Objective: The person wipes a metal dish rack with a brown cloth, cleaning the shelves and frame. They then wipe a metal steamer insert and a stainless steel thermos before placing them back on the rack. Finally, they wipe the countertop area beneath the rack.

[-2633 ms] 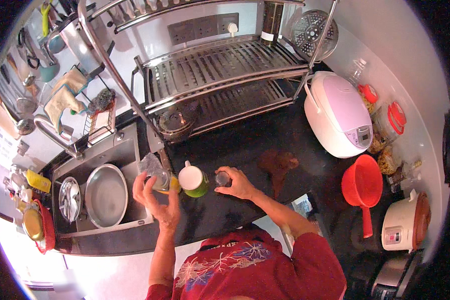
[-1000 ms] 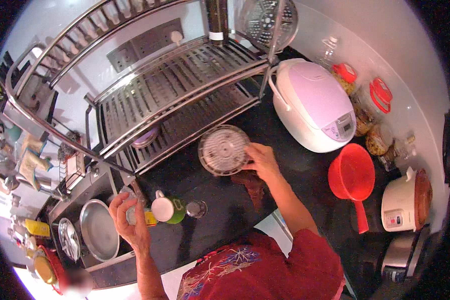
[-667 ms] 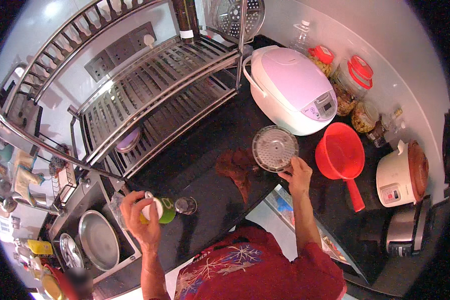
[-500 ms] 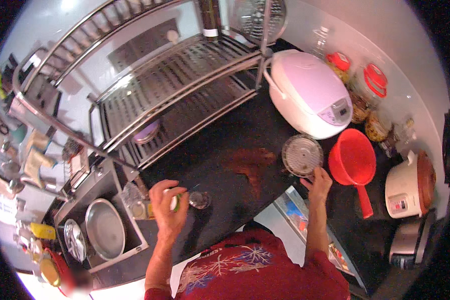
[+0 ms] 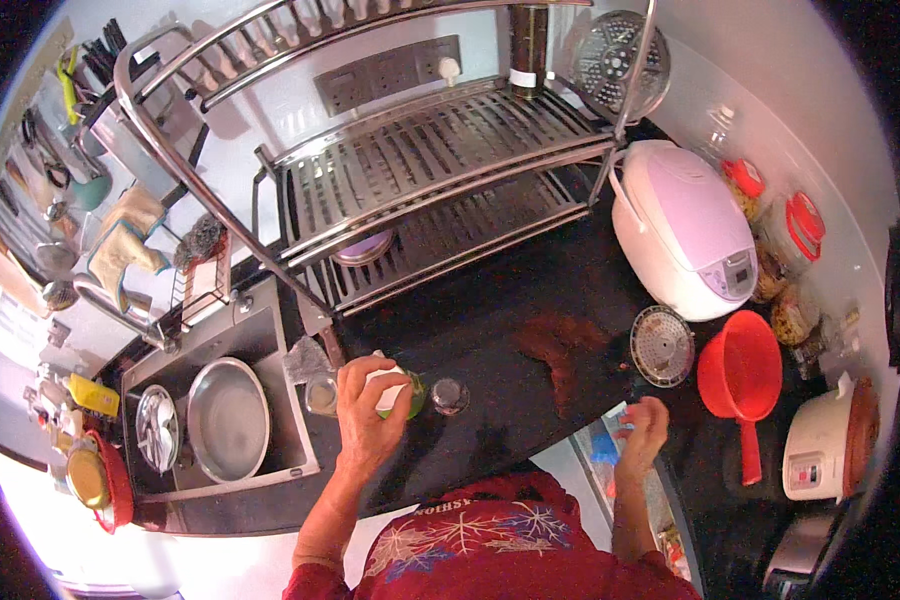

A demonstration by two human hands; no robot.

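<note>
My left hand (image 5: 368, 418) is closed round a small jar with a white lid (image 5: 388, 386); green shows at the jar's side (image 5: 415, 398). My fingers hide most of it. Right of it on the black counter stands a small clear glass jar (image 5: 450, 396). To its left, near the sink's edge, is another small glass jar (image 5: 322, 396). My right hand (image 5: 642, 440) hangs over the opened drawer (image 5: 610, 455), fingers curved and apart, with nothing visible in them. Beyond that hand lies a round perforated steamer plate (image 5: 662, 346), which it is not touching.
A red long-handled dipper (image 5: 739, 365) sits below a pink-and-white rice cooker (image 5: 685, 230). A cream cooker (image 5: 830, 445) stands at the right. A steel dish rack (image 5: 440, 170) spans the back. Left is a sink with a metal basin (image 5: 229, 420). Brown smears mark the counter (image 5: 560, 350).
My right hand has let go of the steamer plate and drawn back towards me over the drawer. My left hand still grips the white-lidded jar. The whole view has swung left.
</note>
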